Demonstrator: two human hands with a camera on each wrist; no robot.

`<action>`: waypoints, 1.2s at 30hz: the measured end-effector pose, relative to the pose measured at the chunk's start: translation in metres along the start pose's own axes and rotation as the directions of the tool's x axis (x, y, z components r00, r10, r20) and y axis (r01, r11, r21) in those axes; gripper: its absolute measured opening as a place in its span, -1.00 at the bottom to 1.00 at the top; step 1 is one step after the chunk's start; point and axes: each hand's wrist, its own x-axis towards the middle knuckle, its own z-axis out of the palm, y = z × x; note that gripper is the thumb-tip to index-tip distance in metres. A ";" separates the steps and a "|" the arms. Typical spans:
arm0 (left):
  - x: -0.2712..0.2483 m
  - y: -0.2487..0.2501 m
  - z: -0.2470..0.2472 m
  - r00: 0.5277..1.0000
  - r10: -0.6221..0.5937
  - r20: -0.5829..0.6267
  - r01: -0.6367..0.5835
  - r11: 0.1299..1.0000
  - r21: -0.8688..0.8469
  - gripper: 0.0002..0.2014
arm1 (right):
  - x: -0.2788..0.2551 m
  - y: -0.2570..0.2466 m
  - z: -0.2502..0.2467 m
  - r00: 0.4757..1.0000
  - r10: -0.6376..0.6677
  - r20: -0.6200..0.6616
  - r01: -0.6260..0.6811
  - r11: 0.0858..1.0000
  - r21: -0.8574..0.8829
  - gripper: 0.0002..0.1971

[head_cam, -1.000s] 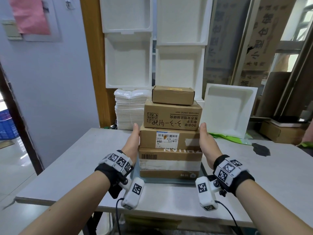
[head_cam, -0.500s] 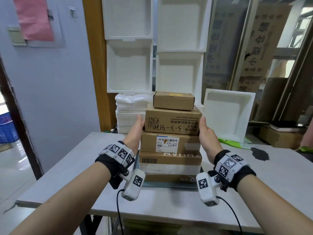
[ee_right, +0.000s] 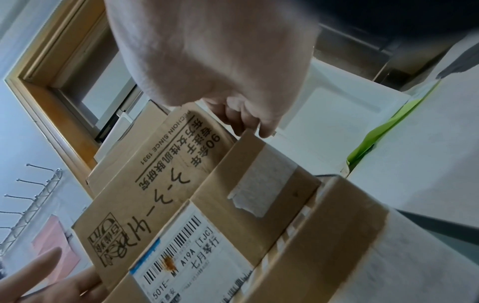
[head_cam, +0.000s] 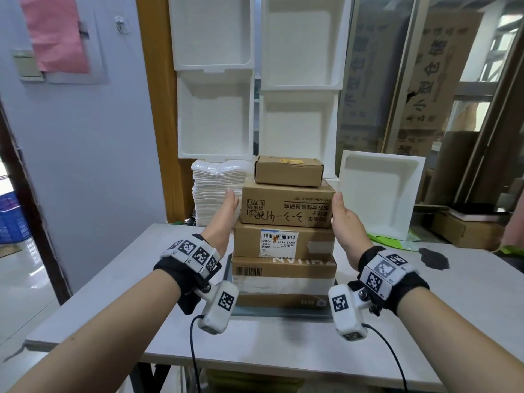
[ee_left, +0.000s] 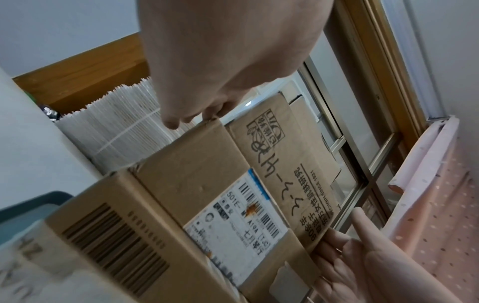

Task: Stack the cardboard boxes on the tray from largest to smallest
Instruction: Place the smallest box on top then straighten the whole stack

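Note:
Four cardboard boxes stand stacked on a grey tray (head_cam: 280, 312) on the table. The largest box (head_cam: 283, 282) is at the bottom. On it sits a box with a barcode label (head_cam: 283, 242) (ee_left: 197, 174) (ee_right: 259, 184), then a box with black print (head_cam: 286, 207) (ee_left: 285, 160) (ee_right: 160, 184), then the small top box (head_cam: 287, 171). My left hand (head_cam: 225, 215) (ee_left: 220, 61) lies flat against the printed box's left side. My right hand (head_cam: 346, 222) (ee_right: 220, 61) lies flat against its right side. Both thumbs point up; neither hand grips anything.
White foam trays (head_cam: 215, 117) lean against the wall behind the stack, with a pile of white sheets (head_cam: 215, 197) at the back left. Another foam tray (head_cam: 380, 194) leans at the back right. A dark stain (head_cam: 433, 258) marks the table on the right.
Both hands have slid upward along the stack, from the sides of the labelled box to the sides of the printed box. The boxes have not shifted.

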 end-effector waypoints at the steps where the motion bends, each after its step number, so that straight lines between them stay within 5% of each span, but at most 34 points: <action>1: 0.000 0.005 -0.001 1.000 0.011 -0.020 -0.011 1.000 -0.003 -0.22 | 0.001 -0.003 -0.001 1.000 -0.023 -0.019 0.023 1.000 0.000 -0.33; 9: -0.006 0.051 0.005 0.995 0.089 -0.034 -0.086 0.993 0.084 -0.29 | 0.014 -0.039 -0.007 0.987 -0.144 -0.068 0.140 0.988 -0.061 -0.28; 21: -0.013 0.064 0.021 0.994 0.094 0.056 -0.099 0.989 0.105 -0.28 | 0.022 -0.049 0.000 0.992 -0.121 0.015 0.122 0.982 -0.141 -0.19; 28: -0.003 0.055 0.013 0.994 0.103 0.020 -0.103 0.995 -0.012 -0.27 | 0.022 -0.045 -0.003 0.991 -0.132 0.013 0.133 0.989 -0.061 -0.29; 36: 0.017 0.002 -0.031 0.997 0.009 -0.073 -0.023 0.981 -0.194 -0.21 | 0.034 -0.008 -0.025 0.997 0.017 -0.075 -0.018 1.000 -0.007 -0.14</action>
